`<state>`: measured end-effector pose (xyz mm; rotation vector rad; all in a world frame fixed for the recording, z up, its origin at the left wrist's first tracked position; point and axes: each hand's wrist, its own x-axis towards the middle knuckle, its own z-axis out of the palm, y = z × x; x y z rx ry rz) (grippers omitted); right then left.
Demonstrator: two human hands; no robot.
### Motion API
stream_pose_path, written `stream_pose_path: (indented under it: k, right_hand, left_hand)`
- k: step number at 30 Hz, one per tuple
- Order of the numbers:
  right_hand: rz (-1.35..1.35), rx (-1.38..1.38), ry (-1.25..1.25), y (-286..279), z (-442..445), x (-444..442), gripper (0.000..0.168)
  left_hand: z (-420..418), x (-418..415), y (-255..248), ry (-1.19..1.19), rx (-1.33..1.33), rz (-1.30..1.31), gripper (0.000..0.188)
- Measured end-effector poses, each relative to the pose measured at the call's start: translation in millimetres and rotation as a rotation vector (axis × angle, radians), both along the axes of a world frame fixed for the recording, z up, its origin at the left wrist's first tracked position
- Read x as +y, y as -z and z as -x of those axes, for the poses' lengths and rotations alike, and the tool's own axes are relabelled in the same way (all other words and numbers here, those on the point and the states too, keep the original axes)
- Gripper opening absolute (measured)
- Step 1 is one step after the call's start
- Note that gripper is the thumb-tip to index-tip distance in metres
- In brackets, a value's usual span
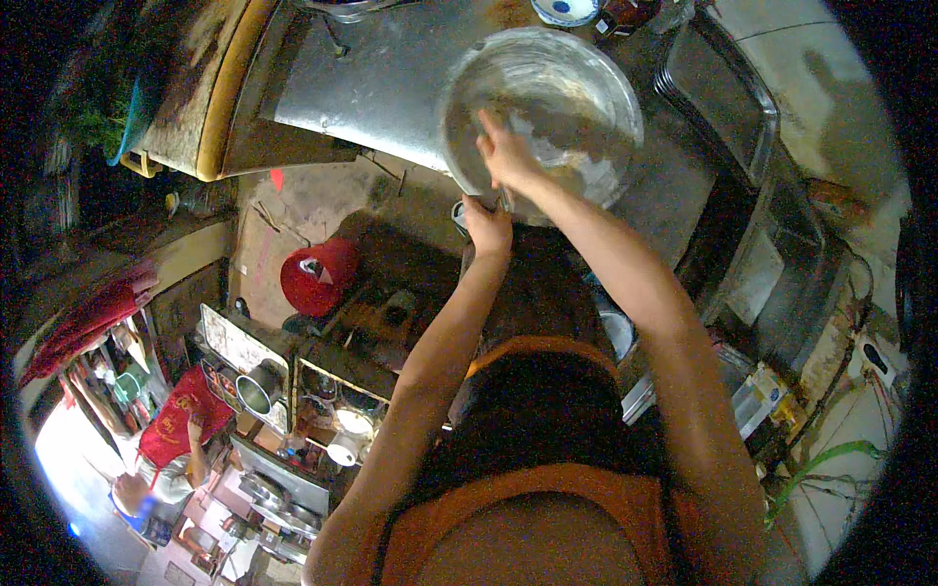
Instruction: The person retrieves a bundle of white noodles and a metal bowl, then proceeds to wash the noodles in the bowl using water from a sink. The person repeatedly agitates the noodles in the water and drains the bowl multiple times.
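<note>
A wide round metal basin [619, 139] stands on a metal-topped work table [366, 80], its inside smeared with a pale, wet-looking residue. My left hand [489, 231] is closed around the near left rim of the basin, thumb upward. Over the left part of the basin is my right hand [509, 157], its index finger stretched out and the other fingers partly curled. Something small and shiny shows between the two hands at the rim; what it is cannot be told. Whether my right hand touches the basin's inside is unclear.
Stacked metal trays [762, 110] stand to the right, a blue-and-white bowl [566, 10] beyond the basin. A red bucket [319, 278] is on the floor at left. At lower left, a person in a red apron [183, 417] stands by a pot [256, 393].
</note>
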<state>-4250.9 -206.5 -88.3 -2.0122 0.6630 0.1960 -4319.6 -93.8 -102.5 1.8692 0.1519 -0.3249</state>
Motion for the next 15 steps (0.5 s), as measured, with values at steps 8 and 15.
stream_pose_path:
  k: [8, 15]
  right_hand:
    - [0.154, -0.019, -0.157, 16.8, -4.4, -32.8, 0.049]
    - [0.219, -0.137, -0.201, 2.6, 31.8, -59.8, 0.047]
  left_hand:
    - [-0.7, -4.9, 2.4, -0.167, 0.305, 0.384, 0.05]
    - [-10.1, 10.4, 17.1, -0.191, 0.701, 0.484, 0.03]
